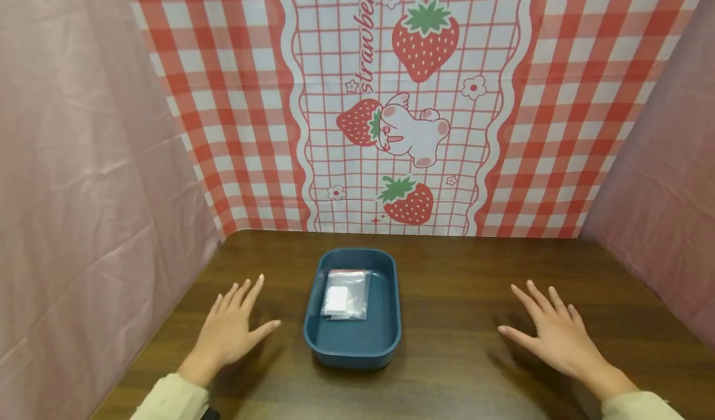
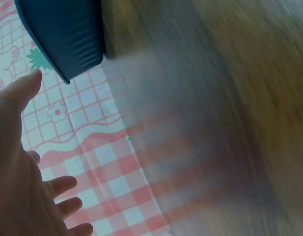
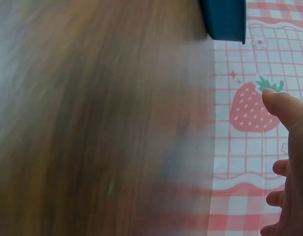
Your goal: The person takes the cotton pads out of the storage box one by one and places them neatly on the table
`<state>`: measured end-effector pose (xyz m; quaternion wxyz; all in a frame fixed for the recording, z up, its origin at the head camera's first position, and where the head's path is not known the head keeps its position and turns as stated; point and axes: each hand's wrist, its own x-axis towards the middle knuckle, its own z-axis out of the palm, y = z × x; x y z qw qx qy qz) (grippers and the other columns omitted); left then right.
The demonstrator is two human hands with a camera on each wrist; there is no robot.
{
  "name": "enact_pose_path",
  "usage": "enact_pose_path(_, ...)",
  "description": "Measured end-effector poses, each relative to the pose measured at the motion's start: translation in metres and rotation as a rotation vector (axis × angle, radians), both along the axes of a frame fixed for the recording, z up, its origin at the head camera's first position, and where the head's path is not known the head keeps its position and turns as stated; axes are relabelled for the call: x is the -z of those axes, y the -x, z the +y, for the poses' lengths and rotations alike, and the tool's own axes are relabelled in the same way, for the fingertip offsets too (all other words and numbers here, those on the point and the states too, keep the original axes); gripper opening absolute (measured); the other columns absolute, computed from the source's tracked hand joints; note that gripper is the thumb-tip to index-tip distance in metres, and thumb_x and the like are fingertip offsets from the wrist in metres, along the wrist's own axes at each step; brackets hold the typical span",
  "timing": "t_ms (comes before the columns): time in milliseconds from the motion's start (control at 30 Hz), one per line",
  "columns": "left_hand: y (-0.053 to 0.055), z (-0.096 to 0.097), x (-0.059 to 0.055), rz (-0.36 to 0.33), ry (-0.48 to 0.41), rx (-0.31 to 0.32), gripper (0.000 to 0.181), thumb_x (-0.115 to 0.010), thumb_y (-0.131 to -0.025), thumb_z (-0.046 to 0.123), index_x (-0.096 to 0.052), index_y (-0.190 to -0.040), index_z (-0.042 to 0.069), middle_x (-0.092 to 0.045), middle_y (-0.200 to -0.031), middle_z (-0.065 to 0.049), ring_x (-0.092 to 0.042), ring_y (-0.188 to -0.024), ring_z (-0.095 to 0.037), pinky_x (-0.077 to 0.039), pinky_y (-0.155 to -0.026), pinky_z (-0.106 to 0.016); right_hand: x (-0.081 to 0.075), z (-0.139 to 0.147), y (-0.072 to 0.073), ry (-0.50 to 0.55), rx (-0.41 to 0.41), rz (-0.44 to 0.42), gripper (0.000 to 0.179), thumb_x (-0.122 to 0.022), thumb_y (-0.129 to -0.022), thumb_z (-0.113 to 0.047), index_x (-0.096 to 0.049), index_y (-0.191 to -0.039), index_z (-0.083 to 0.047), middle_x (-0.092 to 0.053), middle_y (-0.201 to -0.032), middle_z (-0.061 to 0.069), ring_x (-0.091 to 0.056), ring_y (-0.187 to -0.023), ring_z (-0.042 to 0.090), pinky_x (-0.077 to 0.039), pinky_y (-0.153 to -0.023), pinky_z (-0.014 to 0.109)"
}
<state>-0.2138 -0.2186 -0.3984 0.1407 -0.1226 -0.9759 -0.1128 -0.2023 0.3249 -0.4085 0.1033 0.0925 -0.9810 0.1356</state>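
A dark blue rectangular bin with rounded corners stands on the table, a little left of the middle. Inside it lies a clear plastic zip bag with a red line along its top and a white square patch. My left hand is spread to the left of the bin, apart from it and holding nothing. To the right, farther from the bin, my right hand is also spread with nothing in it. Both wrist views show the bin's outer wall beyond the thumb.
The dark brown wooden table reaches back to a red and white checked cloth printed with strawberries. Pink fabric hangs at the left and at the right, along the table's sides.
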Motion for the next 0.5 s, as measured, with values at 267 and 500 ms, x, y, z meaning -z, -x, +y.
enact_pose_path(267, 0.004, 0.008, -0.003, -0.066, -0.193, 0.008, 0.101, -0.062, -0.076, 0.063, -0.014, -0.150, 0.015, -0.031, -0.143, -0.026, -0.026, -0.129, -0.048, -0.023, -0.098, -0.065, -0.002, -0.017, 0.004, 0.111, -0.013, -0.021, 0.088, -0.058, -0.084, -0.056, -0.016, -0.150, -0.015, -0.013, -0.149, 0.026, -0.003, -0.132, 0.053, -0.007, -0.091, 0.075)
enact_pose_path(500, 0.007, 0.015, -0.005, -0.171, -0.396, 0.006, 0.117, -0.073, -0.066, 0.062, -0.004, -0.151, 0.022, -0.025, -0.145, -0.025, -0.023, -0.130, -0.045, -0.029, -0.096, -0.064, -0.005, -0.033, 0.009, 0.207, -0.017, -0.012, 0.088, -0.060, -0.084, -0.054, -0.017, -0.150, -0.015, -0.013, -0.150, 0.024, -0.004, -0.133, 0.050, -0.009, -0.090, 0.075)
